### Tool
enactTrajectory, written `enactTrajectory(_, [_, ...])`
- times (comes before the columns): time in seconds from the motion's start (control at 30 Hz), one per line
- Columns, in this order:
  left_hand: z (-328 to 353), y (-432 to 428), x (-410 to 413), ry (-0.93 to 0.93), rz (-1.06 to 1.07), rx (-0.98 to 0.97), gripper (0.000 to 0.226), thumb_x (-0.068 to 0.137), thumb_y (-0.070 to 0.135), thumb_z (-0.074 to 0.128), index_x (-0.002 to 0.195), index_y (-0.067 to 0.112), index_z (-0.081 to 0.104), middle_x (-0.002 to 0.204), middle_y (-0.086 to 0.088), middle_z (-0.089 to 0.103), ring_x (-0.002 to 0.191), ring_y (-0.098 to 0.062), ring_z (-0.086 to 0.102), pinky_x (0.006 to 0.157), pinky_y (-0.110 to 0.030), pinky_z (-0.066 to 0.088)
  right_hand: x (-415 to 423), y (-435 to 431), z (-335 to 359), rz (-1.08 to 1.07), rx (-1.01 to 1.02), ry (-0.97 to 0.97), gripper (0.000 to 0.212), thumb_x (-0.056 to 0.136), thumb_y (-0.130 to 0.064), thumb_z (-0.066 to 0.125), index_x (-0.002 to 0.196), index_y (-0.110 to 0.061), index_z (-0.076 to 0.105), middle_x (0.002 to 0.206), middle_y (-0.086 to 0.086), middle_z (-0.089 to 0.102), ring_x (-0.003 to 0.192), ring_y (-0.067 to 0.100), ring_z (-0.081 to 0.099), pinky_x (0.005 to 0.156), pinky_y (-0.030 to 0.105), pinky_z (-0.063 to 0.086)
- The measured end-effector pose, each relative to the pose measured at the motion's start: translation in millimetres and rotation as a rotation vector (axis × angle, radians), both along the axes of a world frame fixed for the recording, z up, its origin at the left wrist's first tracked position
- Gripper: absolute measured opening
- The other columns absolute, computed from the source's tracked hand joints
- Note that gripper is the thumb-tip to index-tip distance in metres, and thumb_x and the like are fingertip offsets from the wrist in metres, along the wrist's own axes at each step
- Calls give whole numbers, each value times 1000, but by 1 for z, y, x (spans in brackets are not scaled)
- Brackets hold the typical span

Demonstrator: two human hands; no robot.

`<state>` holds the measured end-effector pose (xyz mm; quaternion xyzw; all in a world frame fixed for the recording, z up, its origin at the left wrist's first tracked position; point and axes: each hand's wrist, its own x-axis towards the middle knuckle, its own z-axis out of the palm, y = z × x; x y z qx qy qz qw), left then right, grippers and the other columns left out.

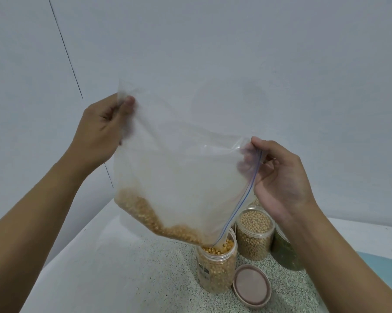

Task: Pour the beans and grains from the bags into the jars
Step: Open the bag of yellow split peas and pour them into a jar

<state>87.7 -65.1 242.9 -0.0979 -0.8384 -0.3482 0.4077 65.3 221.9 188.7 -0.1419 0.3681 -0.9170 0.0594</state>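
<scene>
The wall (213,41) behind is plain and pale, with one thin dark line running down it on the left. Below it lies a speckled counter (134,279).

One clear bag (179,166) hangs in the air over the counter, held by both hands. It carries no print that I can see, only a blue zip (242,204) line down its right edge. It is tilted so that its lower corner dips into the mouth of the front jar (216,267). Yellow kernels (150,218) lie heaped along the bag's low edge and run down to that corner.

The left hand (102,129) pinches the bag's upper left corner between thumb and fingers. The right hand (281,177) pinches the top of the zip edge, thumb on the near side and fingers curled behind the plastic.

I count three clear jars, all uncapped, standing close together. The front jar is filled with yellow kernels almost to the rim. The second jar (255,233) behind it is full of pale round beans. The third jar (285,251), holding something dark green, is partly hidden by the right forearm. A glimpse of grains behind the second jar may be a fourth; I cannot tell.

One brownish lid (251,284) lies flat just beside the front jar.

That jar bears a small dark label (204,271), too blurred to read.
</scene>
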Motion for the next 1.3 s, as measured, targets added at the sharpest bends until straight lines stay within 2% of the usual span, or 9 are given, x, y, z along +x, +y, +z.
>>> enactTrajectory(0.1, [-7,-6,0,117,45,-106,37,109,41,44,72,41,50,62,-16,44,54,-22,39,51,-37,32,0,-1,0,0,1,-10,31,88,-8,63,61,-16,73,67,0,69,61,8,64,62,22,54])
enactTrajectory(0.3, [-4,-9,2,198,63,-214,44,108,34,44,77,64,46,70,2,45,56,-21,36,47,-21,25,-2,-1,-1,-17,17,-20,33,90,-8,62,60,-16,73,67,-1,68,63,9,65,62,23,54])
enactTrajectory(0.53, [2,-13,-4,149,48,-292,34,108,37,42,80,24,55,73,-3,50,56,-28,44,45,-31,31,-5,3,-2,-36,-9,-54,24,89,-8,64,66,-13,71,69,1,67,62,9,64,62,23,55])
enactTrajectory(0.67, [13,-7,-2,138,5,-322,30,109,42,41,82,41,54,65,11,52,54,-17,44,45,-18,28,-7,5,-2,-41,-32,-67,23,87,-8,65,65,-13,70,69,2,67,62,9,65,61,22,54])
enactTrajectory(0.77, [23,0,-2,134,-25,-317,38,109,38,43,79,59,50,66,7,51,52,-13,41,46,-18,26,-9,5,0,-48,-50,-76,24,89,-6,64,66,-12,68,68,1,67,63,10,65,62,22,54])
enactTrajectory(0.9, [29,2,-7,140,-29,-311,39,109,36,43,77,56,48,67,5,50,55,-15,40,48,-15,26,-12,6,3,-53,-53,-54,29,89,-7,64,62,-15,69,68,0,67,64,9,64,65,23,53])
enactTrajectory(1.07, [30,2,-15,131,-35,-334,34,110,31,43,76,28,44,74,-8,45,59,-20,38,49,-18,25,-15,9,2,-63,-66,-64,24,89,-7,64,66,-14,67,69,1,66,62,9,64,62,23,53])
enactTrajectory(1.2, [35,8,-16,144,-60,-342,39,110,34,43,73,49,44,72,-5,45,58,-19,38,50,-18,24,-15,11,2,-66,-74,-81,27,89,-6,64,64,-14,67,69,1,65,62,9,63,61,23,53])
enactTrajectory(1.3, [38,13,-15,143,-73,-337,44,110,34,43,74,58,47,63,10,47,53,-8,38,50,-16,26,-16,13,2,-84,-72,-85,31,90,-6,63,61,-15,68,67,0,65,63,9,64,62,23,54])
